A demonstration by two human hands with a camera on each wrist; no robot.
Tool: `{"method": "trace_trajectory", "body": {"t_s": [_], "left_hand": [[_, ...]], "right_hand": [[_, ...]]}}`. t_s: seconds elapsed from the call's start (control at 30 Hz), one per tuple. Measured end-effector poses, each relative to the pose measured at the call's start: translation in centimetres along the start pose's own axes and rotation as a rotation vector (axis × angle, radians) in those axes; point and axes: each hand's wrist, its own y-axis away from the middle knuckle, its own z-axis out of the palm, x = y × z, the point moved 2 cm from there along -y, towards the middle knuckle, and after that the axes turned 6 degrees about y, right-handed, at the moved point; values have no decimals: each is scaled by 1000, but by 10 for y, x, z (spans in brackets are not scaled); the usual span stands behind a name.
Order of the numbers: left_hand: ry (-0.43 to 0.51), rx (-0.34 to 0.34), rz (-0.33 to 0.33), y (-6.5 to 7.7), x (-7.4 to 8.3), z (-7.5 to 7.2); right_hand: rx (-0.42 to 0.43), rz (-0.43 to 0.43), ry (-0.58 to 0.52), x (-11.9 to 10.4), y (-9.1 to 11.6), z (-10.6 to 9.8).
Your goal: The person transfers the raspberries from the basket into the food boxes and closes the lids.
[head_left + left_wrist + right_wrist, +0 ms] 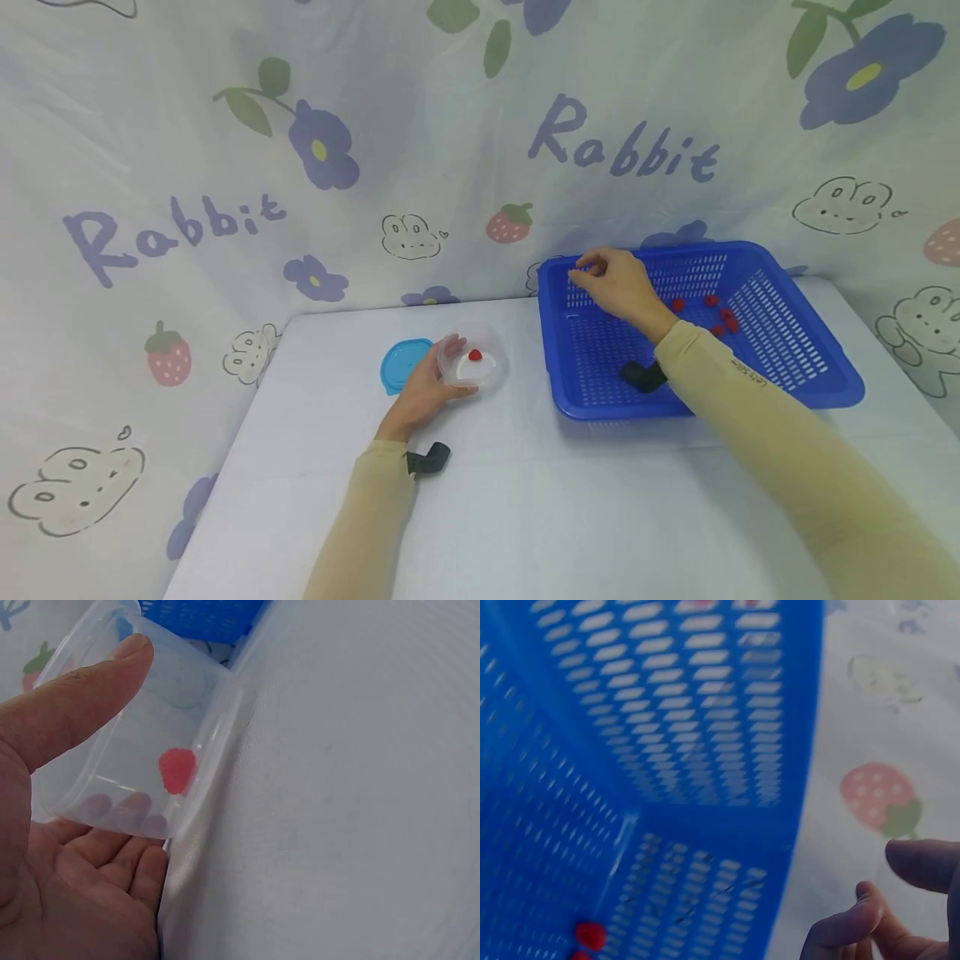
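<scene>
My left hand holds a clear plastic tub on the table, thumb on its near side and fingertips against the far side. One red raspberry lies on the bottom of the tub. To the left, partly behind this hand, is a round blue lid. My right hand hovers over the left back part of a blue plastic basket. Its thumb and bent index finger stand apart in the right wrist view, with nothing between them. Several red raspberries lie in the basket's right part.
The basket's slotted walls rise around the raspberries. A white cloth covers the table, and a printed curtain hangs right behind its back edge. Black wrist mounts stick out from both sleeves.
</scene>
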Motion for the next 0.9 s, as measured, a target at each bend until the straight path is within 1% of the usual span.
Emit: {"method": "trace_trajectory", "body": {"t_s": [0.07, 0.17, 0.3, 0.37, 0.47, 0.53, 0.7, 0.73, 0.9], "left_hand": [[-6, 3, -5, -3, -9, -1], [-12, 9, -4, -5, -15, -1], [2, 12, 19, -5, -15, -1], [7, 11, 32, -5, -15, -1], [10, 12, 33, -5, -14, -1], [3, 17, 25, -6, -13, 0], [-16, 21, 15, -7, -15, -1], [-16, 13, 14, -6, -11, -1], [-9, 3, 22, -5, -14, -1]], "right_hand": [[-8, 0, 4, 6, -3, 0], [-15, -16, 25, 15, -8, 1], [-47, -32, 53, 26, -14, 1], [-72, -24, 62, 33, -17, 0], [-109, -8, 84, 43, -21, -2], [-128, 0, 118, 48, -23, -4], [-179, -4, 206, 56, -25, -4], [-190, -5, 216, 57, -25, -4], [-252, 0, 283, 62, -24, -3]]}}
